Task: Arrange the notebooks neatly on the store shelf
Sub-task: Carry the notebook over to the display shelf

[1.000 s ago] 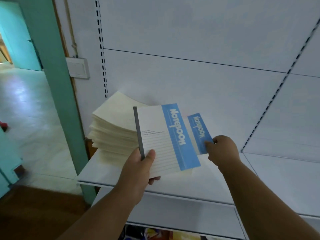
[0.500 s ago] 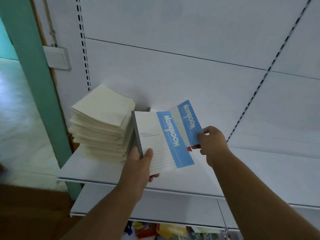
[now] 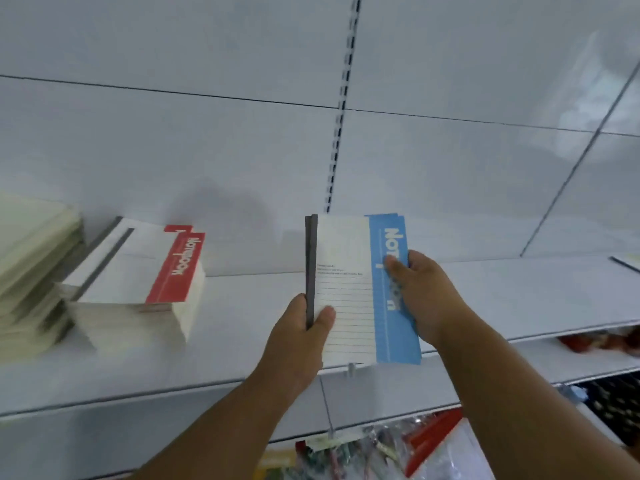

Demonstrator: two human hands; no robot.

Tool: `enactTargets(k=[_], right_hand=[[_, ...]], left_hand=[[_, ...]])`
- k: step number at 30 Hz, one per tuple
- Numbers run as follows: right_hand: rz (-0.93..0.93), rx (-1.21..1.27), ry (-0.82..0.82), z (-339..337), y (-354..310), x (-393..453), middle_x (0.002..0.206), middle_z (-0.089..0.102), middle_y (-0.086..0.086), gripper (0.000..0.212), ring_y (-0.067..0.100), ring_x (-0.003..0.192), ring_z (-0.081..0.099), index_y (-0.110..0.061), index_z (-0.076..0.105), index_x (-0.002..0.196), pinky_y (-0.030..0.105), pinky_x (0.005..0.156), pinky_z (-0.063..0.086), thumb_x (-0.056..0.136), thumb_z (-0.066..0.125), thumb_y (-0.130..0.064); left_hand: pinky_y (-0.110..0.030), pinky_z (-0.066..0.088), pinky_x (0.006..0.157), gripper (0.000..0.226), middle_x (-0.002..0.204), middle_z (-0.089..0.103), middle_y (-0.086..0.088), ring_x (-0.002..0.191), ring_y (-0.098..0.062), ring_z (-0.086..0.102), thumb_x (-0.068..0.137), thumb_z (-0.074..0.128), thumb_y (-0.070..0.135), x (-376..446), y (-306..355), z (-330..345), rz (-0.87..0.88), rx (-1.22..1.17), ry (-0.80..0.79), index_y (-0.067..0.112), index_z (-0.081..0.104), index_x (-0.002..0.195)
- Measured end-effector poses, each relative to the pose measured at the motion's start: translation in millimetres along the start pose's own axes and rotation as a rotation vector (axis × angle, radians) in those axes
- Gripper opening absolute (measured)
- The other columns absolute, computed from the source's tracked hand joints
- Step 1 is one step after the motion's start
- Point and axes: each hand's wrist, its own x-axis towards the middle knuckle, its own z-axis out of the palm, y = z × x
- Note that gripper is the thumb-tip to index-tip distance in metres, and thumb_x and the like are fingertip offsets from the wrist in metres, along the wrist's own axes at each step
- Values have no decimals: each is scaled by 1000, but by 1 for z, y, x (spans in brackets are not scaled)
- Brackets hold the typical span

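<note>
Both hands hold a small set of blue notebooks [image 3: 360, 289] above the shelf [image 3: 242, 341]. The left hand [image 3: 298, 337] pinches the grey spine edge; the right hand [image 3: 419, 299] clasps the blue edge, its fingers [image 3: 394, 268] curled over the cover (presumably to square the set). To the left, the red notebooks [image 3: 138, 271] and a cream stack [image 3: 31, 271] lie piled.

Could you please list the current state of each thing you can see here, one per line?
Blue notebooks: held together above the shelf, squared up.
Left hand: grip on the dark spine edge.
Right hand: grip on the blue edge.
Red notebooks: stacked on the shelf, top ones askew.
Cream stack: piled unevenly at far left.
Shelf: holds both stacks.
</note>
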Motion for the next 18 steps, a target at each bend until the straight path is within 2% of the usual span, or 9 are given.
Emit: enactTargets(k=[2,3,8,11,13,15,17,18], right_hand=[[6,-11,80,-54,13,7,57,43,-1,22,12,47,37,-14,45,84,25,45,33,101,55,-24],[15,-6,112,-80,19,12,59,43,0,21,11,46,38,-14,45,85,25,45,34,101,55,-24],[126,-31,199,-183,44,52,71,52,6,23,14,54,52,-13,47,88,29,52,48,102,54,-30],[216,-39,242,-233,55,87,81,60,10,26,22,68,63,-13,46,87,36,66,58,101,54,-34],[253,-16,329,-276,64,108,85,59,12,24,24,73,61,-13,48,88,37,71,57,100,53,-33],[293,48,423,-327,70,122,93,59,13,16,20,76,58,-11,54,100,31,69,53,102,50,-26],[319,31,577,-388,69,129,108,62,14,28,14,82,58,-6,55,126,26,73,49,105,45,-21],[293,15,618,-419,69,131,102,63,12,32,11,76,55,-2,55,128,24,67,47,104,44,-20]], left_hand=[[-25,51,52,11,96,69,-3,81,-17,67,101,48,32,4,11,62,-24,-49,-35,22,53,100],[-23,49,50,11,95,69,-4,78,-18,67,102,47,31,8,16,90,-32,-59,-56,21,52,100],[-25,57,57,14,97,68,-2,84,-16,68,104,40,30,42,36,197,-39,-18,-127,21,50,105],[-16,52,53,14,101,66,4,86,-10,66,105,36,32,75,37,257,-34,34,-179,24,47,106],[-16,51,53,12,101,67,5,86,-9,65,106,35,33,102,41,303,-41,53,-268,27,46,106],[-19,52,56,12,102,68,4,88,-12,66,106,36,31,124,51,358,-42,33,-386,29,48,106],[-18,51,54,12,103,67,2,88,-13,67,106,36,29,138,66,421,-23,17,-487,28,48,109],[-17,50,53,12,103,67,0,88,-13,67,106,37,29,142,74,453,-7,10,-526,26,48,110]])
